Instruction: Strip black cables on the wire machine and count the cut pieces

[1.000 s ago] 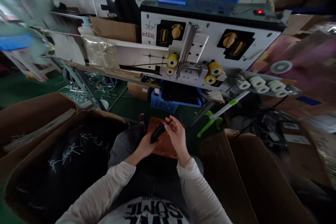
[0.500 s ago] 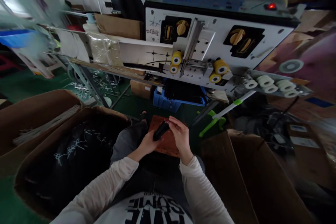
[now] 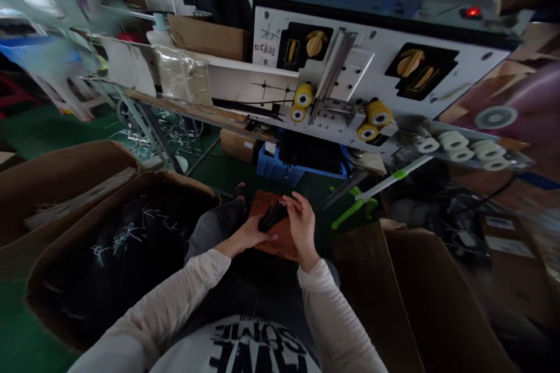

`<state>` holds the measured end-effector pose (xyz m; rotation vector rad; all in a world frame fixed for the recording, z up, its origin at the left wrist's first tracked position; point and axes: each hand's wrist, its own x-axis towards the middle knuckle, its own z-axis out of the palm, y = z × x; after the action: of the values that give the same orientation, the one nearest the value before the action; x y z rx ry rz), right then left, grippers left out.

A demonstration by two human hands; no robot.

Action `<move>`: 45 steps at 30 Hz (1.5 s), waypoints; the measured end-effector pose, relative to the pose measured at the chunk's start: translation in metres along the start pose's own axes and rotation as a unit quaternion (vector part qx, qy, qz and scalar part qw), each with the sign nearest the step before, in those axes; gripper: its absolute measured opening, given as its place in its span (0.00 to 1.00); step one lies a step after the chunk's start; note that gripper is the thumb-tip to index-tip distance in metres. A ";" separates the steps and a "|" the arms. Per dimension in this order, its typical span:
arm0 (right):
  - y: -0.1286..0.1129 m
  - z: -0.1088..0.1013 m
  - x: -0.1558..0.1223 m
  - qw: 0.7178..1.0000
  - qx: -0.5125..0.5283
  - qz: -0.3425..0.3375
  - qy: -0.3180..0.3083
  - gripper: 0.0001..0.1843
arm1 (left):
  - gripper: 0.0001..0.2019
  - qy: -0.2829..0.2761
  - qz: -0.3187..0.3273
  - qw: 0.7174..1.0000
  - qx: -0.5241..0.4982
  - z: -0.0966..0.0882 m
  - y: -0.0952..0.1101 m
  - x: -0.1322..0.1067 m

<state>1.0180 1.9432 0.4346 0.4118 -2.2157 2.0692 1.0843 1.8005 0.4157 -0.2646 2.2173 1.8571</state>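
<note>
Black object: resting on the left grip's fingers above a reddish wooden board (its kind is hard to make out).
Left grip: lying flat, fingers extended under it.
Right grip: curling beside its upper tip, pinch unclear.
Nearby: cardboard box standing left.

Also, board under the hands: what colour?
The board is reddish brown, best seen in the head view.
</note>
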 end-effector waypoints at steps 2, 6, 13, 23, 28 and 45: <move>0.000 0.001 -0.001 0.999 -0.042 -0.028 0.014 0.18 | 0.29 -0.014 -0.013 1.000 -0.004 -0.003 0.002 0.001; 0.002 0.002 -0.003 0.989 -0.107 -0.094 0.029 0.17 | 0.29 -0.049 -0.026 0.998 -0.009 -0.010 0.005 0.004; 0.007 0.002 -0.009 0.985 -0.112 -0.126 0.037 0.20 | 0.29 -0.076 -0.023 0.997 -0.020 -0.012 0.003 0.006; 0.008 -0.007 -0.009 0.980 -0.129 -0.148 -0.019 0.16 | 0.21 -0.008 0.024 1.000 -0.007 0.000 -0.001 0.003; -0.018 -0.014 0.013 0.999 0.019 -0.043 0.023 0.15 | 0.17 0.036 0.055 0.998 -0.015 -0.001 0.005 -0.009; -0.099 0.154 0.166 0.955 0.270 0.094 0.077 0.12 | 0.22 0.155 0.042 0.929 -0.332 -0.050 0.008 -0.064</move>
<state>0.9019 1.7632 0.5573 0.0605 -1.6343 2.6939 1.1396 1.7520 0.4503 -0.6228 1.6905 2.7308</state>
